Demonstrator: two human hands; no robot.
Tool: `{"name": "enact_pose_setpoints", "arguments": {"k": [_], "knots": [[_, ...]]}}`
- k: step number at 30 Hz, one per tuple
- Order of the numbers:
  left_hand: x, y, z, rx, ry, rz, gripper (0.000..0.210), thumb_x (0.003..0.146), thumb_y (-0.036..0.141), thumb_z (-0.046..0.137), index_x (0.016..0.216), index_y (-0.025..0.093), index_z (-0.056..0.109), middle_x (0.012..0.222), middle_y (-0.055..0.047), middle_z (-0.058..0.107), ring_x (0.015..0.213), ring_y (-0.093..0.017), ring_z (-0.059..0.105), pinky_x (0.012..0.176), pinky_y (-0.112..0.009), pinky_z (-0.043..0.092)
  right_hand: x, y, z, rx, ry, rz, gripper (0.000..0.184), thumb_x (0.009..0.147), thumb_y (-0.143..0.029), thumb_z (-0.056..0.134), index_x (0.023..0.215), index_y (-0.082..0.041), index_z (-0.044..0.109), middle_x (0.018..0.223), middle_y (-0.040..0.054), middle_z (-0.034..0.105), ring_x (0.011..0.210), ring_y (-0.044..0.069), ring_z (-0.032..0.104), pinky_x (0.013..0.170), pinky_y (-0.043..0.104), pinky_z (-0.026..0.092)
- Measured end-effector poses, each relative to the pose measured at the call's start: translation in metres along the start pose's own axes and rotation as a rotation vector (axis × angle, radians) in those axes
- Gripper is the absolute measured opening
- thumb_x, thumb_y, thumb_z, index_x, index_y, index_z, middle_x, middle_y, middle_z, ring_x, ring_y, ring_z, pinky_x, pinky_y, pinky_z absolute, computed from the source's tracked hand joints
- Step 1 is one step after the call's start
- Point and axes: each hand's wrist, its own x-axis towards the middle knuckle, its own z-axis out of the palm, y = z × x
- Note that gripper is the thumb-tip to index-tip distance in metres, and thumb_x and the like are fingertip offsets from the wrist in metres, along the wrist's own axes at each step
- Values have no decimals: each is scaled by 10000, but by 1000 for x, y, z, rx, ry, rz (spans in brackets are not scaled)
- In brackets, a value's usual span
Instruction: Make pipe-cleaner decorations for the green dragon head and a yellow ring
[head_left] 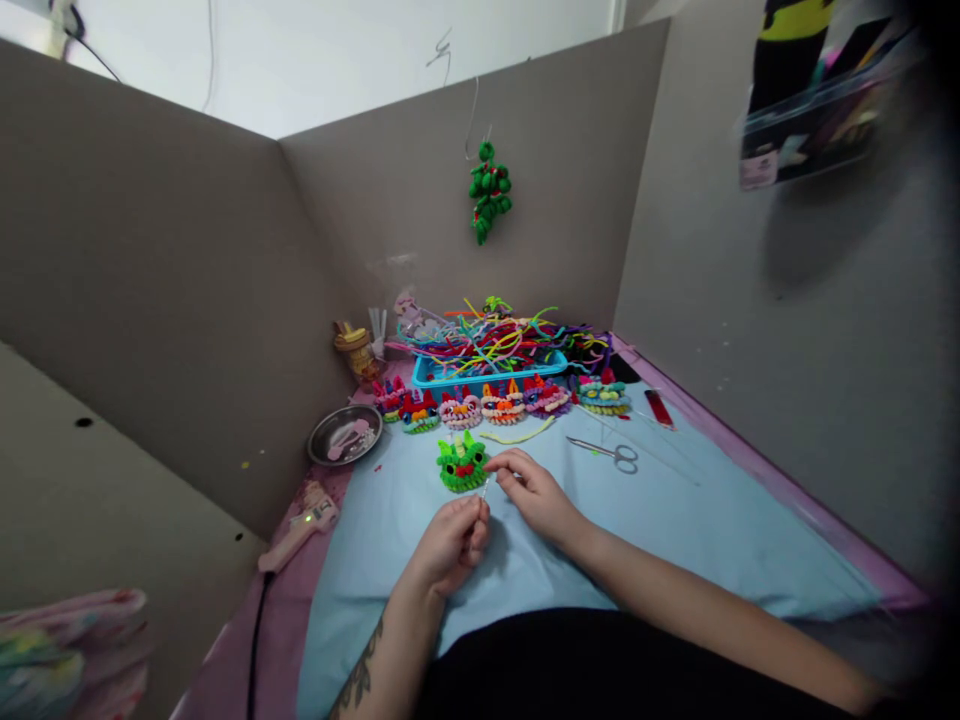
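Note:
My left hand (453,542) is closed in a pinch on the lower end of a thin white strip (486,487), too small to tell its kind. My right hand (534,495) is curled just above, its thumb and forefinger pinched at the strip's upper end. Right behind the fingers sits a green fuzzy animal head (462,466) with black eyes and a red nose. A pale yellow pipe cleaner (519,436) lies behind my right hand. To the right are scissors (616,455) with their blades pointing left.
Several colourful fuzzy heads (504,404) line up before a blue tray (424,381) heaped with pipe cleaners (495,345). At left are a metal bowl (313,445) and a pink glue gun (300,530) with a black cord. Grey partitions (570,180) enclose the table.

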Motion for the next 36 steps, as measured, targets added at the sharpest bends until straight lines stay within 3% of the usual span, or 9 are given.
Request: {"name": "enact_pose_setpoints", "arguments": {"k": [4, 7, 11, 14, 20, 28, 36], "knots": [[0, 0, 1, -9, 33, 20, 303, 744, 423, 603, 691, 155, 471, 446, 76, 355, 377, -30, 177, 355, -153, 99, 1, 5, 4, 120, 26, 106, 116, 793, -297, 522, 823, -187, 547, 801, 13, 534, 766, 156, 513, 703, 279, 415], [1, 1, 0, -40, 92, 83, 303, 728, 413, 628, 715, 149, 480, 520, 60, 401, 407, -25, 185, 367, -144, 98, 1, 5, 5, 252, 45, 196, 164, 749, -312, 577, 826, -187, 505, 717, -20, 498, 669, 128, 479, 643, 256, 400], [4, -1, -1, -28, 206, 238, 329, 710, 443, 643, 750, 143, 512, 534, 73, 339, 428, -31, 184, 377, -155, 105, -1, 0, 9, 346, -160, 280, 190, 748, -342, 593, 769, -167, 524, 630, -40, 474, 573, 99, 432, 570, 229, 359], [6, -4, 2, 30, 289, 339, 361, 702, 489, 631, 742, 147, 523, 524, 75, 340, 423, -33, 193, 384, -169, 124, -4, 0, 14, 431, -289, 246, 237, 726, -366, 630, 778, -149, 549, 672, -25, 524, 624, 102, 469, 620, 233, 371], [7, -7, 6, 77, 276, 418, 376, 672, 501, 650, 717, 141, 548, 599, 35, 472, 527, -69, 387, 484, -181, 288, -5, 4, 18, 423, -309, 234, 247, 690, -360, 666, 725, -142, 555, 624, -35, 518, 595, 96, 456, 596, 226, 355], [8, -9, -1, 31, 314, 405, 432, 618, 525, 684, 784, 149, 548, 464, 98, 304, 407, -41, 220, 412, -189, 143, -6, -5, 14, 375, -303, 283, 224, 668, -336, 656, 625, -144, 548, 553, -42, 486, 537, 87, 409, 551, 221, 318], [6, -6, -1, 138, 308, 432, 372, 623, 489, 692, 705, 141, 592, 579, 40, 452, 463, -49, 302, 443, -192, 209, -5, 0, 15, 408, -276, 191, 254, 731, -393, 620, 750, -145, 570, 674, -22, 530, 644, 107, 456, 638, 234, 351]]}}
